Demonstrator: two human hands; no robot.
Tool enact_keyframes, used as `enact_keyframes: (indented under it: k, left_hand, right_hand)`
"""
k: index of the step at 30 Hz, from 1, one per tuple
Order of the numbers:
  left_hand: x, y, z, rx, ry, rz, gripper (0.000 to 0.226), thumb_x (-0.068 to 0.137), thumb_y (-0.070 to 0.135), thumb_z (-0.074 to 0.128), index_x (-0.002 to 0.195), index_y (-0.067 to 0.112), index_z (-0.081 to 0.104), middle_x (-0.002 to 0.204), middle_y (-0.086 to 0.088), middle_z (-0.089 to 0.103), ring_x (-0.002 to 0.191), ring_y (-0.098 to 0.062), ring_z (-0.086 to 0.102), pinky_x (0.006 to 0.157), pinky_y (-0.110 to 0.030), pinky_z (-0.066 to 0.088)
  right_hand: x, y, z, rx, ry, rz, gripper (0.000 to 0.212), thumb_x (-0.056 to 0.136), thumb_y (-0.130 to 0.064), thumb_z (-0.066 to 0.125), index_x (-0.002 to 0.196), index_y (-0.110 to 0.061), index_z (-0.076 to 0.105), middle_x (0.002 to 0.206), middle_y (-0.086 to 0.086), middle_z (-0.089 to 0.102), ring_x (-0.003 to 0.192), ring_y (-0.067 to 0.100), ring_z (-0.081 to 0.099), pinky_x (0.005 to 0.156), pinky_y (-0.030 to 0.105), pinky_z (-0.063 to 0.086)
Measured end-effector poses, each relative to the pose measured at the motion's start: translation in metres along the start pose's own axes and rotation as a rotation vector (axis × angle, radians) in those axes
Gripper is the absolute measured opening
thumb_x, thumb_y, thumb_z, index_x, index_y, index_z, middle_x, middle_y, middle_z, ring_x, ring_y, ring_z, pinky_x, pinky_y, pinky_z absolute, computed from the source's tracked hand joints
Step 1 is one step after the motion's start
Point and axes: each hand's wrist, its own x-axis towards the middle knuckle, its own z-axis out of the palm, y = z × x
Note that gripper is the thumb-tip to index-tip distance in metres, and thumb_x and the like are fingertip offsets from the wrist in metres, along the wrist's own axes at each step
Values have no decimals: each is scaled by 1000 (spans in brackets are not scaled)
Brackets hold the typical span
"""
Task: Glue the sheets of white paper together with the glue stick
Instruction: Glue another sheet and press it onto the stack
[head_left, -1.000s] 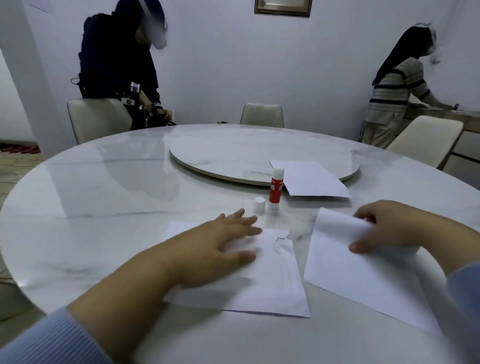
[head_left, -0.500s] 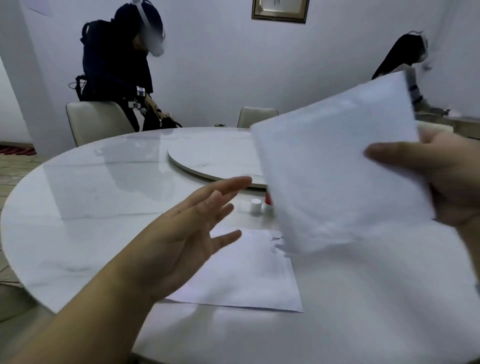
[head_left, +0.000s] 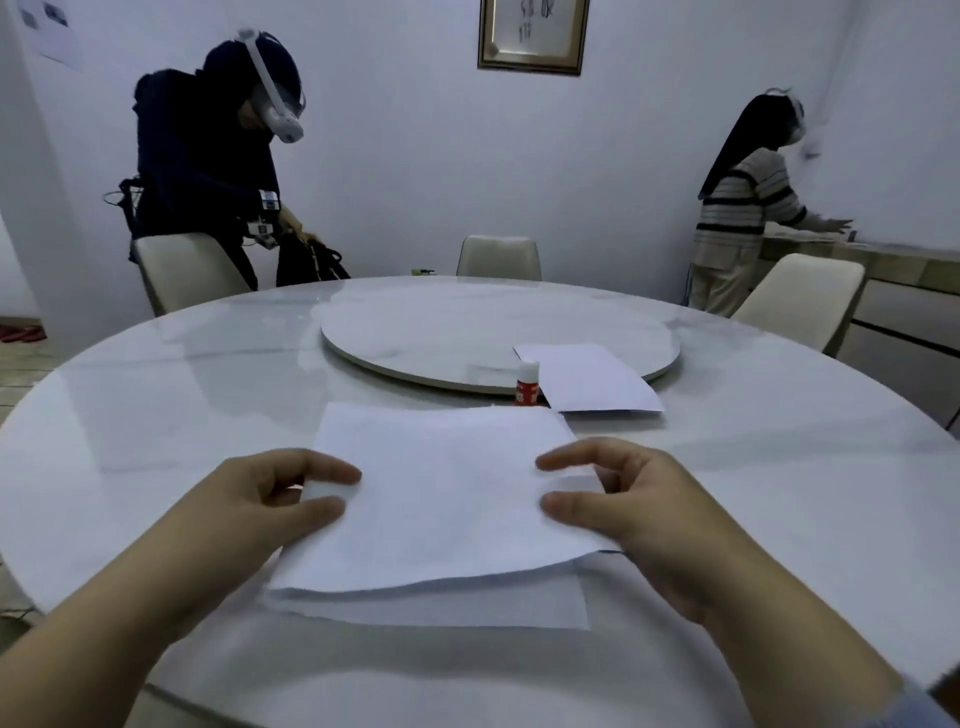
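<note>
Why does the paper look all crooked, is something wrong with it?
The top sheet, pinched by the left hand and right hand, sits askew over the bottom sheet. Its near edge bows up, so the bottom sheet's near strip and right corner stick out. No tear or spill shows.

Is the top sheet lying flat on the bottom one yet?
Not flat. The top sheet, pinched at its sides by left hand and right hand, bows above the bottom sheet, with a shadowed gap at its near edge.
</note>
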Motion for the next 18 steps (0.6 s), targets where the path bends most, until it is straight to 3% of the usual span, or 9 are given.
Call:
enact_keyframes:
  k: [3, 5, 7, 9, 12, 18]
  left_hand:
    - [5, -5, 4, 68, 47, 8, 21, 79, 21, 72, 74, 41, 72, 62, -4, 48, 48, -10, 44, 57, -27, 32]
    - [7, -7, 2, 98, 52, 2, 21, 77, 21, 74, 73, 42, 72, 52, 2, 48, 45, -9, 44, 55, -26, 33]
    - [8, -9, 1, 134, 35, 13, 23, 76, 20, 74, 72, 43, 72, 49, 4, 50, 49, -12, 47, 55, -26, 35]
    - [9, -11, 0, 160, 33, 33, 25, 78, 17, 73, 70, 41, 71, 46, 4, 49, 43, -14, 43, 46, -23, 38]
    - [11, -14, -1, 210, 29, 56, 30, 80, 15, 71, 68, 42, 70, 45, 5, 45, 34, -12, 37, 37, -21, 37]
    - [10, -19, -2, 332, 2, 117, 36, 78, 12, 71, 74, 48, 67, 51, 5, 46, 37, -6, 43, 39, -10, 34]
  right_hand:
    - [0, 12, 5, -140, 14, 49, 17, 68, -23, 82, 82, -31, 77, 76, 8, 60, 65, 22, 59, 65, 28, 48]
    - [1, 17, 8, -165, 15, 65, 21, 61, -26, 84, 81, -29, 77, 88, 18, 72, 77, 34, 69, 79, 41, 57]
    - [1, 20, 9, -204, 19, 58, 24, 57, -28, 83, 81, -29, 77, 95, 22, 72, 86, 38, 70, 86, 49, 56]
    - [4, 25, 8, -259, 14, 41, 23, 58, -29, 84, 79, -32, 77, 81, 19, 70, 73, 33, 68, 74, 38, 58]
    - [6, 27, 7, -315, 16, 6, 15, 65, -24, 84, 76, -30, 77, 59, 0, 51, 51, 11, 49, 53, 19, 41]
    - [5, 29, 9, -330, -1, 10, 15, 64, -19, 85, 75, -24, 76, 56, -2, 46, 45, 9, 44, 45, 14, 37]
